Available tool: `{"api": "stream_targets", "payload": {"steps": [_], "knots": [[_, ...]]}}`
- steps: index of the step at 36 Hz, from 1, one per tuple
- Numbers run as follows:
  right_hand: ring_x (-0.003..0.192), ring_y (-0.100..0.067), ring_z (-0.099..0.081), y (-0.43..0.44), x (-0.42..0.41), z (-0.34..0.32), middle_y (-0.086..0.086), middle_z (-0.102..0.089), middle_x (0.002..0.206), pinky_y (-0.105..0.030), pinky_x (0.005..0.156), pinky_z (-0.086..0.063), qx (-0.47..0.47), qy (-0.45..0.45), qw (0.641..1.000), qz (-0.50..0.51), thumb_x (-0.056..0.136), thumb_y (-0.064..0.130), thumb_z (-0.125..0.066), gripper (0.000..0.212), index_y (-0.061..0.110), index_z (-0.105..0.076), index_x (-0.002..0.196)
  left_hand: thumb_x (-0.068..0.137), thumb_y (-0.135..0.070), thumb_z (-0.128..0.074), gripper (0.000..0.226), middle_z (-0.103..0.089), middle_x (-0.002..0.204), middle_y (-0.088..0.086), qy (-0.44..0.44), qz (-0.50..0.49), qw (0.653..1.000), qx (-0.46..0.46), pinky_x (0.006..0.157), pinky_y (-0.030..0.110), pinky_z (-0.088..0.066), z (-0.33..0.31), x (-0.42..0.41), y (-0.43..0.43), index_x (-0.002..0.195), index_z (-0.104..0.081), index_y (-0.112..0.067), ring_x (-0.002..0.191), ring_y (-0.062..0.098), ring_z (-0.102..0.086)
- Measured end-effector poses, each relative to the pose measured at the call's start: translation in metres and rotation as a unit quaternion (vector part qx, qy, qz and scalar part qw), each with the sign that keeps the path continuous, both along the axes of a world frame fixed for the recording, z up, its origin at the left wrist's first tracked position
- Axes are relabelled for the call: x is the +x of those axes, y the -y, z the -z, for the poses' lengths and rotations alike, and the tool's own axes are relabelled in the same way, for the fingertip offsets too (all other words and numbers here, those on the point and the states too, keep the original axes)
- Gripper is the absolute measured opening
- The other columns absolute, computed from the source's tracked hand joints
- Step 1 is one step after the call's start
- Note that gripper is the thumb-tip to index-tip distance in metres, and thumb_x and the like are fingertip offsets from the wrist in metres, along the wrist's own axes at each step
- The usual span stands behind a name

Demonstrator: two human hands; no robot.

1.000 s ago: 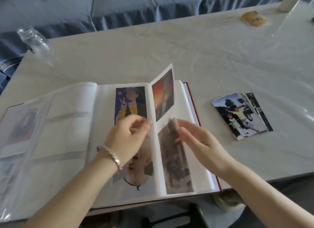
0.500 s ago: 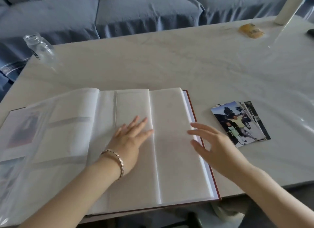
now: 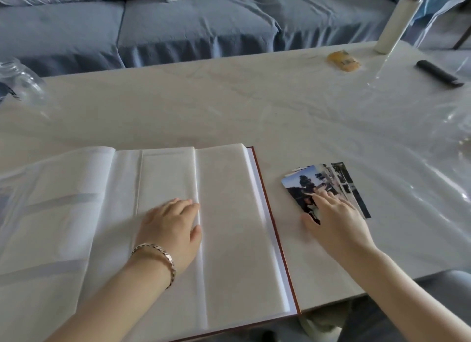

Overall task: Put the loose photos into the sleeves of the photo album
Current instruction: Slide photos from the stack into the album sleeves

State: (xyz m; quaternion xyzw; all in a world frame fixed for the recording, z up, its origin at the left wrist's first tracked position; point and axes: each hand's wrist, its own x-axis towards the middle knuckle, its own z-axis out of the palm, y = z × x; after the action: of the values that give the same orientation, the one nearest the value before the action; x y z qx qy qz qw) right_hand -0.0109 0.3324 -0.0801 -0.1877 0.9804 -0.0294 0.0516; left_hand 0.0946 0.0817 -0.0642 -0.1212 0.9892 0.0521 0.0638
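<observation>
One head view. The open white-paged photo album with a red-brown cover lies on the pale marble-look surface, and the pages facing up look blank. The left grip lies flat, fingers straight, pressing the page near the centre fold. The right grip is spread, with fingertips on the top print of the small fanned stack of loose colour photos just right of the album. Its thumb is at the stack's near edge and nothing is pinched yet. Step: fetching the next photo. The next move probably calls for peeling off a single print, then lining it up with a sleeve mouth.

Pale marble table before a blue sofa.
</observation>
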Motion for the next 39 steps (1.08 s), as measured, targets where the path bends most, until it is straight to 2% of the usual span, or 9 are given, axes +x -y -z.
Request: {"api": "stream_targets", "payload": {"steps": [6,8,15,20,25,29,32,36,39], "knots": [[0.067,-0.031,-0.063,-0.004,0.005,0.002,-0.012,-0.070,0.079,-0.030,0.054,-0.043,-0.139,-0.101,0.985,0.031,0.090,0.006,-0.050,0.021,0.003,-0.067,0.078,0.090,-0.032,-0.043,0.039,-0.056,0.128,-0.002,-0.097,-0.045,0.988,0.107,0.104,0.027,-0.028,0.004,-0.001,-0.006,0.120,-0.060,-0.016,0.124,0.019,-0.047],[0.073,-0.028,-0.070,-0.001,0.009,-0.003,-0.014,-0.073,0.083,-0.036,0.066,-0.056,-0.179,-0.196,0.964,0.004,0.087,0.013,-0.047,0.028,0.002,-0.072,0.082,0.089,-0.024,-0.056,0.019,-0.066,0.104,-0.002,-0.170,-0.089,0.956,0.224,0.094,0.023,-0.035,0.001,-0.003,-0.012,0.099,-0.069,-0.015,0.108,0.020,-0.057],[0.103,-0.013,-0.062,0.030,0.033,-0.014,-0.004,-0.067,0.110,-0.040,0.094,-0.047,-0.269,-0.208,0.909,-0.240,0.085,0.013,-0.049,0.029,0.009,-0.069,0.104,0.084,-0.035,-0.056,0.029,-0.073,0.090,0.012,-0.061,-0.226,0.708,0.667,0.065,0.034,-0.056,-0.038,-0.016,-0.040,0.097,-0.064,-0.010,0.079,0.025,-0.071],[0.129,-0.011,-0.044,0.049,0.051,-0.018,0.002,-0.056,0.132,-0.033,0.113,-0.028,-0.281,-0.066,0.907,-0.308,0.097,0.037,-0.039,0.038,0.017,-0.064,0.119,0.090,0.004,-0.051,0.022,-0.069,0.062,-0.001,-0.142,-0.235,0.756,0.594,0.049,0.023,-0.054,-0.033,-0.018,-0.034,0.083,-0.062,-0.014,0.054,0.012,-0.066],[0.139,-0.003,-0.013,0.057,0.047,-0.031,0.015,-0.020,0.148,-0.026,0.114,-0.016,-0.328,0.122,0.934,-0.072,0.085,0.063,-0.031,0.067,0.031,-0.024,0.144,0.092,-0.002,-0.051,0.024,-0.069,0.071,-0.003,-0.152,-0.184,0.830,0.504,0.053,0.019,-0.054,-0.032,-0.015,-0.014,0.086,-0.056,-0.025,0.064,0.013,-0.066],[0.083,-0.004,-0.064,0.063,0.034,-0.034,0.009,-0.066,0.096,-0.028,0.077,-0.056,-0.370,0.254,0.894,0.013,0.090,0.033,-0.051,0.034,0.019,-0.056,0.121,0.093,-0.007,-0.051,0.022,-0.071,0.079,0.000,-0.124,-0.145,0.861,0.471,0.065,0.024,-0.057,-0.031,-0.013,-0.006,0.090,-0.054,-0.029,0.075,0.019,-0.069],[0.061,-0.012,-0.064,0.067,0.033,-0.034,-0.002,-0.069,0.073,-0.030,0.063,-0.056,-0.348,0.292,0.891,0.007,0.094,0.027,-0.050,0.021,0.023,-0.064,0.079,0.093,-0.010,-0.053,0.018,-0.072,0.083,0.004,-0.122,-0.132,0.878,0.443,0.074,0.034,-0.057,-0.024,-0.012,-0.001,0.096,-0.055,-0.028,0.078,0.019,-0.068],[0.060,-0.015,-0.061,0.072,0.027,-0.030,0.000,-0.067,0.067,-0.032,0.059,-0.052,-0.367,0.297,0.881,0.031,0.094,0.024,-0.051,0.023,0.019,-0.065,0.077,0.097,-0.029,-0.042,0.033,-0.057,0.125,-0.002,-0.124,-0.120,0.950,0.259,0.093,0.024,-0.040,-0.015,-0.007,0.009,0.129,-0.047,-0.019,0.112,0.012,-0.053],[0.039,-0.008,-0.045,0.077,0.017,-0.029,0.003,-0.055,0.045,-0.020,0.045,-0.039,-0.433,0.279,0.853,0.083,0.095,0.018,-0.051,0.025,0.010,-0.065,0.076,0.097,-0.050,-0.020,0.062,-0.004,0.158,-0.001,-0.010,-0.079,0.994,0.080,0.116,0.030,-0.002,0.000,-0.001,0.018,0.149,-0.008,-0.018,0.144,0.012,-0.003]]}}
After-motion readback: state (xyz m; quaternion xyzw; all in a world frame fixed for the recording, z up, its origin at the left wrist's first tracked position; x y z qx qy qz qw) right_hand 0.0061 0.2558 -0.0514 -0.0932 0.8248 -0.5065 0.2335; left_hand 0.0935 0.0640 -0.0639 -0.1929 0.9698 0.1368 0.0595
